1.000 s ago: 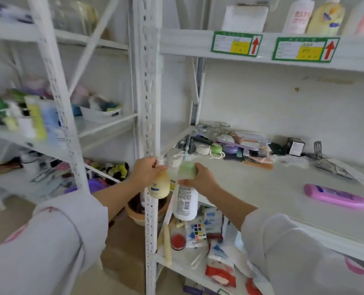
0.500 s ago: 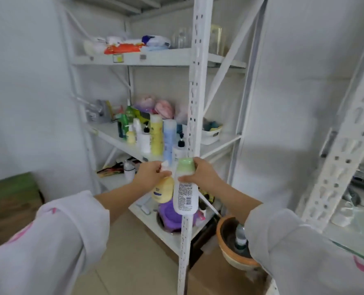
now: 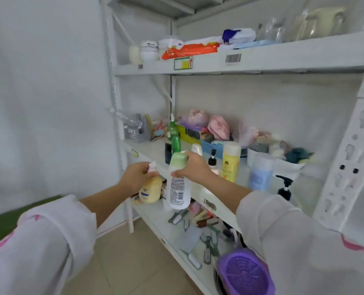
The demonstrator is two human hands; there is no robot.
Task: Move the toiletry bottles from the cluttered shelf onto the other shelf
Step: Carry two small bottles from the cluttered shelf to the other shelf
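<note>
My left hand (image 3: 136, 176) grips a small yellow bottle (image 3: 150, 190) by its white cap. Beside it, my right hand (image 3: 192, 166) holds a white bottle with a green cap (image 3: 178, 184) by the top. Both bottles hang in front of the edge of the middle shelf (image 3: 200, 189). Several bottles stand on that shelf: a green bottle (image 3: 173, 135), a tall yellow bottle (image 3: 231, 161), a pale blue bottle (image 3: 260, 172) and two black pump bottles (image 3: 212, 160).
A grey tape dispenser (image 3: 136, 129) and pink bags (image 3: 219, 126) sit at the shelf's back. The top shelf (image 3: 261, 60) carries an orange packet and jars. The low shelf holds brushes and a purple round item (image 3: 245, 273). A white upright post (image 3: 351, 150) rises at the right.
My view has swung left from the other rack to this one and come closer to it. Both hands kept their bottles and now hang them at the middle shelf's front edge.
</note>
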